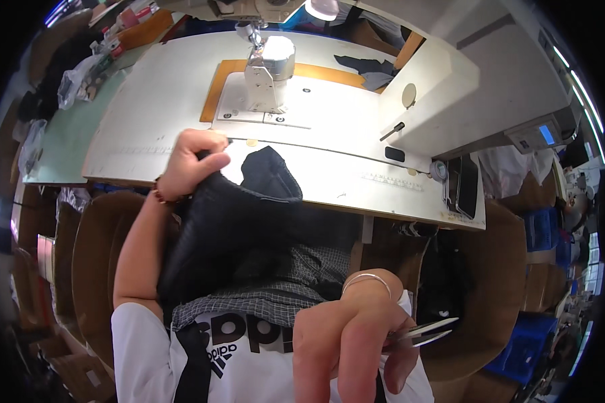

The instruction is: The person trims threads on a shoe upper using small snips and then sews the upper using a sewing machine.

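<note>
A piece of black fabric (228, 225) is pinched at its upper left edge by my left hand (198, 161), just in front of the sewing table's near edge. It hangs over my lap, and a flap of it lies across the table edge to the right of the hand. Close to the camera at the lower right, my right hand (353, 339) is closed around silver thread snips (423, 333). Their two pointed blades stick out to the right, slightly apart. The handle end is hidden in the fingers.
A post-bed sewing machine (269, 74) stands on the white table (141, 121). Dark fabric scraps (366, 69) lie behind it at right. A phone-like dark device (462, 187) sits at the right edge. Cardboard boxes (107, 255) flank my lap; a checked cloth (249, 305) covers it.
</note>
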`<act>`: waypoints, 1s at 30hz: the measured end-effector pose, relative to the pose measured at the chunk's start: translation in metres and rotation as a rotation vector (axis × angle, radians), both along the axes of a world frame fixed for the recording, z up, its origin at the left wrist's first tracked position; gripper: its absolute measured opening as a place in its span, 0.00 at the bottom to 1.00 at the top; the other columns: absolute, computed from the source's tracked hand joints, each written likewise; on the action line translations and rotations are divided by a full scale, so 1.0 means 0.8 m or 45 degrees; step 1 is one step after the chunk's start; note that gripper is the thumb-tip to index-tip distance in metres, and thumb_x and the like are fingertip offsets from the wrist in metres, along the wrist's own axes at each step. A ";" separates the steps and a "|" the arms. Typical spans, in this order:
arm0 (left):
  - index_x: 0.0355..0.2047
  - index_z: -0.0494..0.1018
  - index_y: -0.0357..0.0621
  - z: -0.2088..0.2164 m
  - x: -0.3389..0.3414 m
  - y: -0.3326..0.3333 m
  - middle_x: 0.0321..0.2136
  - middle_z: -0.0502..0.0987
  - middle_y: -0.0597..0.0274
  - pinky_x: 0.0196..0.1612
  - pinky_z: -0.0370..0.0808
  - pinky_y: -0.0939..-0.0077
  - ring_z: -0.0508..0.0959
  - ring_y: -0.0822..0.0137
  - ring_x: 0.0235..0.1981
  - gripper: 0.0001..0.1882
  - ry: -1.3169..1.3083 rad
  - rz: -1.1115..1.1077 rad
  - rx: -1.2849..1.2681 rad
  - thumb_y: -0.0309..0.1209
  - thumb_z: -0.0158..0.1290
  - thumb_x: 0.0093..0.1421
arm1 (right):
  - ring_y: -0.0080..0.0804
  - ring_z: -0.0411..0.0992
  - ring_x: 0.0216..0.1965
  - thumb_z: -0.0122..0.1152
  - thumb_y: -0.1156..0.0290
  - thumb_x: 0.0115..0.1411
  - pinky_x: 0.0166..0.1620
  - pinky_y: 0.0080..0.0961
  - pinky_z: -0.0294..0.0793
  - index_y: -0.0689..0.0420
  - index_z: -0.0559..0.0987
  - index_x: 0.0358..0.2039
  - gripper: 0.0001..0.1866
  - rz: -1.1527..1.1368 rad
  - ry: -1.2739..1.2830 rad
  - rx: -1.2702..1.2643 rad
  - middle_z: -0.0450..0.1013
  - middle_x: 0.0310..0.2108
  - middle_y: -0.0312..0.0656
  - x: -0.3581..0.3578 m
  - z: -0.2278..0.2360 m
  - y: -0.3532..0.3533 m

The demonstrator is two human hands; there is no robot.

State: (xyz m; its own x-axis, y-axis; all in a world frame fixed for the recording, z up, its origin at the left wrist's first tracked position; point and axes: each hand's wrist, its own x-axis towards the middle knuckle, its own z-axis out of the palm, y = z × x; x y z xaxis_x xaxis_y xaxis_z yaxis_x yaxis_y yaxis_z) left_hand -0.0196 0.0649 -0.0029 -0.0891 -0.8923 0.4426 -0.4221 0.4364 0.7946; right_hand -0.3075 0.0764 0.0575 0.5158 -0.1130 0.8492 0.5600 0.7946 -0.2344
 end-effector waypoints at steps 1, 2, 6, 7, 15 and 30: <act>0.15 0.62 0.38 0.014 -0.001 0.013 0.15 0.61 0.68 0.25 0.58 0.76 0.60 0.75 0.21 0.23 -0.012 0.066 -0.014 0.38 0.59 0.59 | 0.46 0.75 0.39 0.57 0.65 0.65 0.41 0.36 0.76 0.66 0.73 0.45 0.17 0.009 -0.004 -0.006 0.73 0.41 0.59 -0.003 -0.001 -0.005; 0.14 0.62 0.39 0.036 -0.003 0.026 0.14 0.60 0.69 0.24 0.56 0.75 0.58 0.75 0.19 0.24 -0.023 0.128 -0.028 0.38 0.60 0.58 | 0.47 0.74 0.41 0.59 0.64 0.63 0.43 0.37 0.75 0.66 0.72 0.47 0.19 0.124 -0.006 -0.127 0.72 0.43 0.59 -0.006 -0.002 -0.016; 0.14 0.64 0.35 0.127 0.010 0.068 0.10 0.55 0.58 0.21 0.57 0.70 0.57 0.71 0.14 0.25 -0.664 0.789 0.182 0.39 0.59 0.59 | 0.25 0.69 0.30 0.59 0.73 0.62 0.34 0.23 0.69 0.65 0.72 0.43 0.12 -0.272 0.150 -0.452 0.71 0.36 0.42 0.012 -0.006 -0.042; 0.14 0.64 0.35 0.143 0.006 0.060 0.10 0.55 0.58 0.21 0.57 0.70 0.57 0.71 0.14 0.25 -0.672 0.795 0.177 0.39 0.59 0.59 | 0.24 0.68 0.27 0.62 0.72 0.60 0.32 0.22 0.69 0.63 0.73 0.42 0.12 -0.537 0.461 -0.540 0.72 0.35 0.39 0.013 -0.003 -0.048; 0.25 0.79 0.45 0.088 -0.074 -0.047 0.21 0.77 0.52 0.32 0.73 0.58 0.77 0.50 0.27 0.20 -1.268 0.764 0.000 0.44 0.47 0.65 | 0.38 0.73 0.32 0.72 0.52 0.52 0.43 0.33 0.72 0.65 0.69 0.57 0.40 -1.683 1.248 -1.200 0.74 0.33 0.47 0.115 -0.074 -0.157; 0.49 0.73 0.35 0.038 -0.032 -0.057 0.40 0.79 0.66 0.41 0.75 0.84 0.78 0.76 0.37 0.16 0.832 -0.136 0.892 0.29 0.56 0.62 | 0.12 0.61 0.18 0.69 0.71 0.57 0.21 0.12 0.58 0.58 0.73 0.34 0.11 -1.385 1.712 -0.248 0.69 0.21 0.29 0.070 -0.108 -0.169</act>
